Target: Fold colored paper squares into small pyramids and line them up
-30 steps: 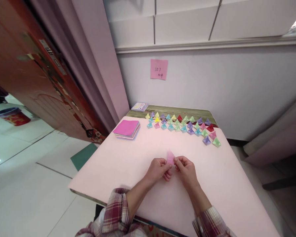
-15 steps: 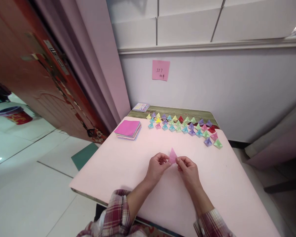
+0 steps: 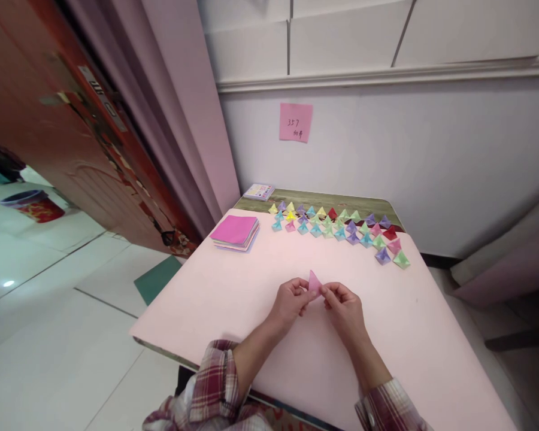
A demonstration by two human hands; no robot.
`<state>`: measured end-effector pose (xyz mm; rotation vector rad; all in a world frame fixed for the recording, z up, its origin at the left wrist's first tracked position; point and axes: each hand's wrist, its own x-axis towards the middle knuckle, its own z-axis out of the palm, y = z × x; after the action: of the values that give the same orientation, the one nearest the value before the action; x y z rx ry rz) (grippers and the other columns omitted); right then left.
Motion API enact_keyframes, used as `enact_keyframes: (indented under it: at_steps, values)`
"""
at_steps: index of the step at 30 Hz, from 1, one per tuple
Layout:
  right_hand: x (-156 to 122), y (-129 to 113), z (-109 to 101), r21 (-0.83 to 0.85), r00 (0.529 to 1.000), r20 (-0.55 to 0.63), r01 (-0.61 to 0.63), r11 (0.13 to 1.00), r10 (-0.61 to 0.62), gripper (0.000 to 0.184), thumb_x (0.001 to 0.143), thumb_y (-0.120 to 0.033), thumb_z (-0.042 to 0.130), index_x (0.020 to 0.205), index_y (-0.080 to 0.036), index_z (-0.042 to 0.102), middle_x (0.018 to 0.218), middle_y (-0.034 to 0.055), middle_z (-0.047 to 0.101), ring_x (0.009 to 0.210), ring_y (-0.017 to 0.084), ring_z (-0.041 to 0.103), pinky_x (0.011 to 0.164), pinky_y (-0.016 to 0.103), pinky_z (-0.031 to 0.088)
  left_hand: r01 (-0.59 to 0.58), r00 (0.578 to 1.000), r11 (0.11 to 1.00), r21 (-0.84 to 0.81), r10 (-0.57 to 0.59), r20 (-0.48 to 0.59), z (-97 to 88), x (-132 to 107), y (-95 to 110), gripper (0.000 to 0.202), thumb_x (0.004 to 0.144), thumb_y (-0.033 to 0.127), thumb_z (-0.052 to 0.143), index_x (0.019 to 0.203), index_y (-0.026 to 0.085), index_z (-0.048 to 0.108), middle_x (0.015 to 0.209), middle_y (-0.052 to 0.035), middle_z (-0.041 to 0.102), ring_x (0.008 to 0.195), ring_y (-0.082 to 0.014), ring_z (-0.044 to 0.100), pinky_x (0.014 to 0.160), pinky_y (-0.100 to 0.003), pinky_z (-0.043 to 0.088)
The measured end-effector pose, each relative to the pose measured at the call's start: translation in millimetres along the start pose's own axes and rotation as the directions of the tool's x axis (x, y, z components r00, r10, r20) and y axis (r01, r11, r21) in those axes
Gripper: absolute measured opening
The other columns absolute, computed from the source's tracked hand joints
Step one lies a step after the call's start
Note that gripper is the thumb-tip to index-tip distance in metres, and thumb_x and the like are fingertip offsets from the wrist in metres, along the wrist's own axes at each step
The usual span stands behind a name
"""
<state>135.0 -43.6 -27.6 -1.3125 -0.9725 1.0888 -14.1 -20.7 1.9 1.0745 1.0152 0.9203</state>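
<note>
Between my fingertips is a small piece of folded pink paper [image 3: 313, 282], its point facing away from me. My left hand [image 3: 291, 300] pinches its left side, with the thumb lying across the lower part. The lower right corner is gripped by my right hand [image 3: 344, 304] between thumb and forefinger. Both hands are held over the middle of the pink-covered table [image 3: 233, 287]. Beyond them, several folded paper shapes [image 3: 327, 229] in green, blue, purple, yellow, pink and red stand in rows.
A stack of square paper [image 3: 235, 231], magenta on top, lies at the table's left. Behind it is a small pack with a printed cover [image 3: 259, 191]. A pink note [image 3: 296, 122] is stuck to the wall. A red door [image 3: 72, 131] and purple curtain [image 3: 188, 108] stand left.
My left thumb and fingers have shifted right over the lower part of the pink paper, covering more of it. My right hand keeps its pinch. The view has shifted slightly.
</note>
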Motion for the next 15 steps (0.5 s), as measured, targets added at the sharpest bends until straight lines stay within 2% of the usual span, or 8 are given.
enact_keyframes:
  at_steps: [4,8,12,15]
  values:
    - [-1,-1,2,-0.013,0.999,0.022,0.047,0.999,-0.047,0.025,0.076,-0.043,0.07,0.074,-0.019,0.066,0.057,-0.0025,0.054,0.054,0.011,0.046,0.051,0.022,0.039,0.046,0.998,0.996,-0.069,-0.044,0.037,-2.8,3,-6,0.033,0.074,0.047,0.069,0.081,0.015,0.061,0.047,0.0055,0.051,0.034,-0.0052,0.034,0.036,-0.019,0.025]
    - [-5,-6,3,0.093,0.987,0.135,0.071,0.993,-0.084,0.023,0.078,-0.042,0.07,0.081,-0.019,0.066,0.069,0.0008,0.062,0.063,0.014,0.055,0.06,0.025,0.046,0.097,0.992,0.987,-0.131,-0.085,0.098,-8.1,3,0,0.034,0.075,0.046,0.069,0.081,0.013,0.062,0.058,0.0009,0.06,0.041,-0.0062,0.045,0.042,-0.019,0.036]
    - [-7,-8,3,0.243,0.972,0.229,0.0,0.97,-0.058,0.031,0.086,-0.048,0.059,0.084,-0.018,0.066,0.073,0.0042,0.064,0.068,0.017,0.058,0.062,0.028,0.049,0.19,0.967,0.966,-0.175,-0.154,0.201,-14.1,1,8,0.031,0.076,0.043,0.07,0.082,0.013,0.063,0.061,0.0001,0.06,0.046,-0.0062,0.049,0.047,-0.019,0.038]
    - [-6,-5,2,0.304,0.967,0.256,-0.092,0.948,0.011,0.03,0.083,-0.047,0.063,0.076,-0.018,0.064,0.068,0.0023,0.062,0.061,0.014,0.055,0.059,0.026,0.046,0.243,0.944,0.953,-0.183,-0.189,0.27,-16.7,0,9,0.03,0.075,0.04,0.072,0.082,0.013,0.063,0.06,0.0001,0.059,0.048,-0.0069,0.05,0.047,-0.019,0.038]
